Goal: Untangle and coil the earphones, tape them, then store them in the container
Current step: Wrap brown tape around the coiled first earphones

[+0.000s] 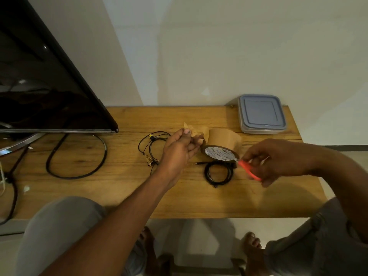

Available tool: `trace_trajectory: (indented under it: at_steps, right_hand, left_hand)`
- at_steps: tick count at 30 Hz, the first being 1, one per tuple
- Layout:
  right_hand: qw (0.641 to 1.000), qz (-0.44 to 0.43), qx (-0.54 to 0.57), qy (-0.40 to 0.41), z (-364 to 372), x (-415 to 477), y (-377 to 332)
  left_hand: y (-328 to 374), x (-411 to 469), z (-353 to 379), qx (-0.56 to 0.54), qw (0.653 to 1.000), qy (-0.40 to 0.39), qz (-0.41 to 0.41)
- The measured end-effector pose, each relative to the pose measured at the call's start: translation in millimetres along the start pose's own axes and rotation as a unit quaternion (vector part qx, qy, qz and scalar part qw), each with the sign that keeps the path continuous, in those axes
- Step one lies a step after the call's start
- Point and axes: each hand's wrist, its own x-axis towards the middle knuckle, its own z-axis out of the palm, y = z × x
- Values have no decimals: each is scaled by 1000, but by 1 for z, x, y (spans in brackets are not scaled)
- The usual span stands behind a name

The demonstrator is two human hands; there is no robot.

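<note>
A dark screen (39, 76) fills the upper left. On the wooden surface (129, 188), loose earphones (152, 148) lie left of centre; the left hand (180, 150) pinches tape (220, 145); a coiled cable (218, 174) sits below. The right hand (278, 160) grips red scissors (249, 171). The lidded container (261, 114) waits upper right against the pale wall (219, 46).

Both arms reach forward, left hand (180, 150) fingers pinched, right hand (278, 160) fingers curled closed.

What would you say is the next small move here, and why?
Probably snip the strip: the left hand holds the brown tape's free end away from the tape roll, the right hand has orange scissors beside it, and the coiled earphones lie untaped.
</note>
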Motion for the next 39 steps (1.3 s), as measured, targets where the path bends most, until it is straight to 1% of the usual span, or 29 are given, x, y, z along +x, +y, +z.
trace_trajectory:
  at_steps: [1,3,5,11,12,15,16,17,19,21,23,26,30,32,34,36,37,38,39]
  right_hand:
    - [997,33,-56,42,-3,0,8]
    - [976,82,-164,117,0,9,23]
    - [960,113,-210,147,7,23,31]
    - [931,156,-271,188,19,47,33]
    - [924,155,-282,207,20,46,31]
    - [887,162,-317,293,26,44,24]
    - [879,164,-323,309,29,45,22]
    - [876,164,-326,314,31,47,21]
    - [883,158,-320,305,34,49,21]
    - [895,145,-302,295,33,50,20]
    - [895,123,-282,323,30,49,20]
    - [874,92,-241,411,29,50,20]
    - [860,88,-231,447,33,58,26]
    - [854,51,-197,480,30,59,29]
    - [854,-37,-106,508,26,52,22]
    - [856,-116,10,504,29,35,3]
    - [860,-143,74,484,33,24,-7]
    - [869,-166,145,444,38,13,-18]
    - [879,-181,217,384,43,3,-27]
  left_hand:
    - [0,0,0,4,1000,-6,2]
    - [0,-1,0,10,1000,-10,6]
    - [-1,0,-1,21,1000,-10,10]
    - [-1,4,-6,30,999,3,10]
    - [-1,4,-6,33,999,8,11]
    - [1,7,-8,53,998,21,22]
    - [2,8,-9,66,997,25,27]
    - [2,8,-11,83,996,29,34]
    - [3,9,-13,119,991,44,51]
    - [5,8,-13,143,986,55,72]
    - [7,7,-13,153,982,60,88]
    - [11,5,-12,160,980,65,101]
    - [14,2,-11,147,981,72,101]
    - [16,0,-9,147,980,79,108]
    - [19,-3,-5,155,977,66,129]
    - [21,-10,2,163,974,32,156]
    - [21,-13,6,163,972,11,167]
    - [20,-17,9,159,972,-7,174]
    - [19,-21,13,150,973,-22,175]
